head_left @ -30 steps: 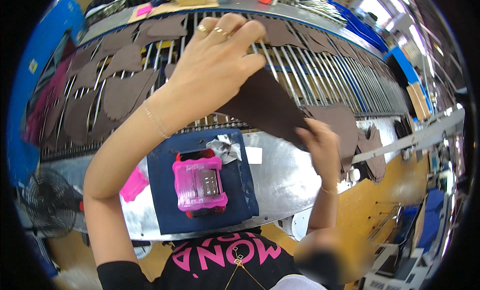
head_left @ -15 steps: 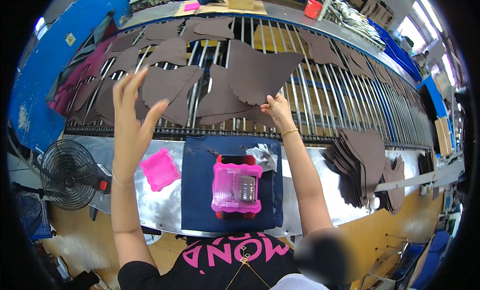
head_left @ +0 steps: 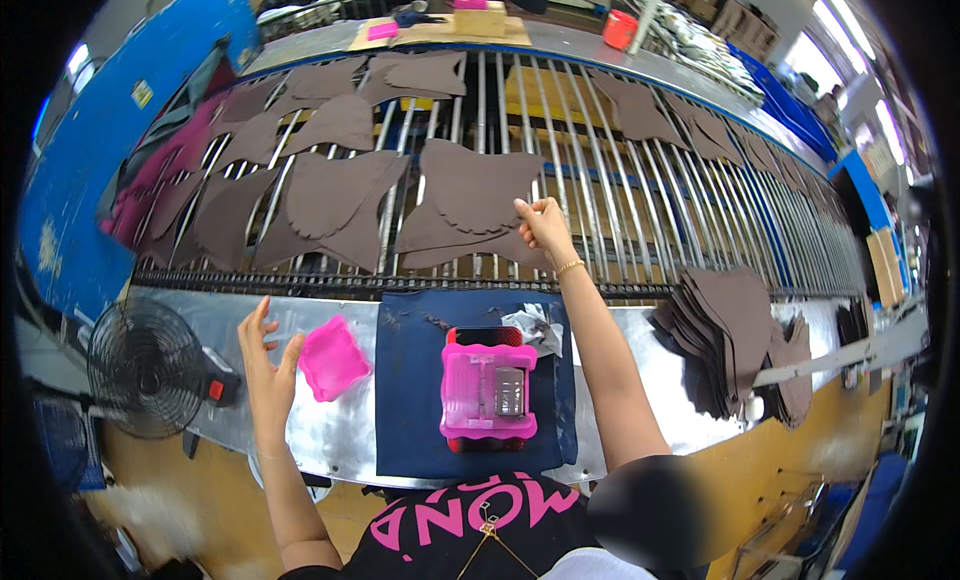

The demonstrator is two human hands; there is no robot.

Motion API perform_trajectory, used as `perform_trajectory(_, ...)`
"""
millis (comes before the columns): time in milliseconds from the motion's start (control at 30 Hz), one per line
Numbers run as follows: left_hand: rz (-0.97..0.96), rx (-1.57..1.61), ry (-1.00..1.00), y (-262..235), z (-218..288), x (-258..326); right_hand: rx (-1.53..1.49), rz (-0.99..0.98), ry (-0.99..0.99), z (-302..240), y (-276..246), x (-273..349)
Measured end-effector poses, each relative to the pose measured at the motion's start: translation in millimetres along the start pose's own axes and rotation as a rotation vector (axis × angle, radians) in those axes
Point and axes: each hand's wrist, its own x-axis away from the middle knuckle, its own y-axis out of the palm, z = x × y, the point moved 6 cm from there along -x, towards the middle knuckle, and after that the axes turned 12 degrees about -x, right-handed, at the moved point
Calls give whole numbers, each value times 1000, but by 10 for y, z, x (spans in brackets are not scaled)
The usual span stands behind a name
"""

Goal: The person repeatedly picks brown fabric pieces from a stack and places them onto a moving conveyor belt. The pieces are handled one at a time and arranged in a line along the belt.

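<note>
My right hand [head_left: 545,232] pinches the right edge of a brown cut piece [head_left: 475,185] that looks like fabric or leather. This piece lies over other brown pieces [head_left: 430,235] on the metal rods, its notched curved edge facing me. Above the metal table, my left hand [head_left: 268,375] has its fingers apart and holds nothing. Just right of it sits a shallow pink tray with a wavy rim [head_left: 333,360]. A pink device with a clear part and a metal block [head_left: 490,388] stands on a dark blue mat [head_left: 410,400] between my arms.
Rows of brown pieces [head_left: 330,125] cover the left of the rod conveyor [head_left: 620,200]. On the right of the table stands a stack of brown pieces [head_left: 735,330]. A black fan [head_left: 150,370] is at the left, a blue panel [head_left: 80,170] beyond it. Another person's hands show across the conveyor.
The brown piece has come down from a raised, tilted position onto the pieces on the rods. My left hand has drawn back toward me, from over the rods to the table.
</note>
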Motion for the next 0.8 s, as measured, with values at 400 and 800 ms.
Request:
perform_trajectory(400,-172,201,97,558,208,-138,1068,1199,-329,-357,-3738,2550)
perform_trajectory(800,-230,240,225,675,610,-88,1191,1191,-188,-85,-4323,2869)
